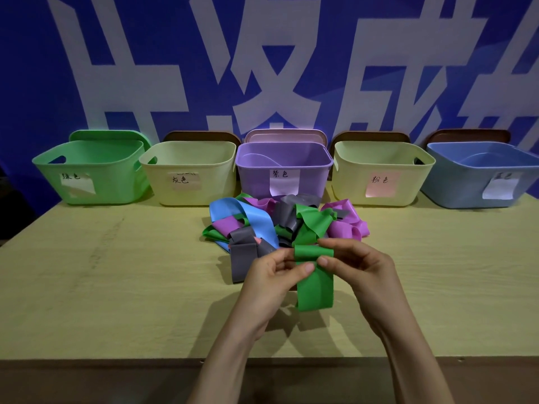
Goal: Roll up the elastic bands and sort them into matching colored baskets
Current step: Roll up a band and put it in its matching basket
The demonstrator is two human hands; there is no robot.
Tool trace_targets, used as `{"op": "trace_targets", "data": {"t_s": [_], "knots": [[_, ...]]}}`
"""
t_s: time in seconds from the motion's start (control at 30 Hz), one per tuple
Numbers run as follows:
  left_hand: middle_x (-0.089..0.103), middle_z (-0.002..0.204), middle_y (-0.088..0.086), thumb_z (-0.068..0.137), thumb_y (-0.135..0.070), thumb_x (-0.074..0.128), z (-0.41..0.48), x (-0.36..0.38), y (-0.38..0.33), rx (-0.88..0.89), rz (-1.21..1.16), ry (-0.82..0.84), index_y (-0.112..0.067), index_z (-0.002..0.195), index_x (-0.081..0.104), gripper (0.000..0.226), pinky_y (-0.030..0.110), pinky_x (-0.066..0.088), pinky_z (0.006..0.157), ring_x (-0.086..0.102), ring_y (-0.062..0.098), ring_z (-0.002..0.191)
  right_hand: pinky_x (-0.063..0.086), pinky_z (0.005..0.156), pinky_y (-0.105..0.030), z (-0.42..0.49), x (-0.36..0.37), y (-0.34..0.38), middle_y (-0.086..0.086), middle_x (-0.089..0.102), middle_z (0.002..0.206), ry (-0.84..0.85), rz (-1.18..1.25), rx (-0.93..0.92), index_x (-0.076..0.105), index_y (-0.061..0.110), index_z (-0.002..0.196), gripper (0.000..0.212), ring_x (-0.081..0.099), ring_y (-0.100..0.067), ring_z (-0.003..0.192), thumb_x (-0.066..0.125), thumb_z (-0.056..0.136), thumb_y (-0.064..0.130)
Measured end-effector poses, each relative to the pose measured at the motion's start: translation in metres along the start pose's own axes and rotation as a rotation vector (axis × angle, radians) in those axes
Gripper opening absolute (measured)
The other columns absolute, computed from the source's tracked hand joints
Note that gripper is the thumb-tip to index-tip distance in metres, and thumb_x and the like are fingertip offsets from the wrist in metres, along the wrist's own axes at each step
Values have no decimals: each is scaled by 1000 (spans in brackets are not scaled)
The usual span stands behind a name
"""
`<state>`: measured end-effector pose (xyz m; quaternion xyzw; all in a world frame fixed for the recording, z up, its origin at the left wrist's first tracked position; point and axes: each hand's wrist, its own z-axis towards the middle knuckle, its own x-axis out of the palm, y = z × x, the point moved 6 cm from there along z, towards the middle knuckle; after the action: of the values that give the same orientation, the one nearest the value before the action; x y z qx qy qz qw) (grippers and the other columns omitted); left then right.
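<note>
5 baskets stand in a row along the far edge of the tabletop (116, 287), each with a paper label on its front: a green basket (90, 182) at the far left; a cream basket (189, 188) just beside it; a purple basket (283, 170) in the middle; a second cream basket (382, 170) with a pink label; a blue basket (466, 182) at the far right, partly cut off by the frame edge. Behind them hangs a blue backdrop (35, 68) with large white characters.

In front of the purple basket lies a tangled pile of bands (280, 225); a blue band (253, 217) loops over its left side, a grey band (242, 260) trails toward the near edge, and pink bands (347, 225) are bunched on its right.

Just nearer than the pile, both hands meet on 1 green band (313, 281), held close above the tabletop; the left hand (268, 284) pinches the band's left edge, its fingers (306, 269) curled with the thumb pressed on the strip; the right hand (361, 272) pinches the right edge, its fingers (322, 261) curled round the top. The band's upper end is turned over into a short fold between the 2 hands; the rest hangs down flat toward the tabletop.
</note>
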<state>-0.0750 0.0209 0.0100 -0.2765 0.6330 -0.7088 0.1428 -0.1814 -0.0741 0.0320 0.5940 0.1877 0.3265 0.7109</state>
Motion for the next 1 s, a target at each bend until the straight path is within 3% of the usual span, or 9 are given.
{"op": "trace_targets", "data": {"t_s": [0.23,0.37,0.47,0.53,0.63,0.77,0.9,1.0], "knots": [[75,92,4,74,-30,66,1,0,0,-16,-67,-23,-9,99,71,33,28,56,79,70,15,86,56,78,-22,0,4,0,-2,75,89,34,-74,-49,72,9,89,29,70,-11,84,70,70,-14],[74,89,3,74,-26,66,2,-1,1,0,-106,-34,-8,97,71,29,22,54,72,68,11,82,54,75,-18,1,6,-1,-1,74,91,46,-89,-58,69,12,102,39,70,-8,84,70,72,-13],[74,88,3,73,-23,67,4,-6,-1,22,-130,-65,-8,96,70,28,24,55,71,68,12,80,56,76,-23,1,5,-9,-5,69,90,67,-138,-13,62,16,116,47,68,-14,82,74,73,2],[73,87,3,73,-20,68,5,-9,0,30,-131,-91,-9,95,69,25,26,56,73,67,13,80,56,73,-25,1,8,-13,-6,68,79,94,-125,32,63,13,111,44,67,-16,79,74,69,13],[74,86,1,81,-4,66,5,-10,0,40,-121,-88,-10,97,68,17,22,54,71,67,10,81,55,69,-23,3,7,-14,-3,68,71,81,-45,57,65,7,105,42,68,-14,76,72,65,15],[74,89,0,82,5,64,4,-10,-2,60,-86,-60,-11,100,68,25,20,53,72,69,10,84,53,64,-19,3,5,-12,-5,71,74,41,3,69,68,7,98,36,67,-10,72,71,65,20],[75,93,-3,80,7,65,2,-9,-8,97,0,-23,-16,100,69,31,18,51,78,68,8,92,52,70,-32,2,4,-18,-18,71,91,38,-15,106,71,5,97,35,63,-20,78,65,73,31],[74,98,0,80,5,67,2,-8,-6,88,23,-24,-16,106,68,33,21,53,82,68,10,96,49,69,-31,3,4,-19,-13,70,81,32,-13,107,70,4,94,30,60,-11,70,65,74,26]]}}
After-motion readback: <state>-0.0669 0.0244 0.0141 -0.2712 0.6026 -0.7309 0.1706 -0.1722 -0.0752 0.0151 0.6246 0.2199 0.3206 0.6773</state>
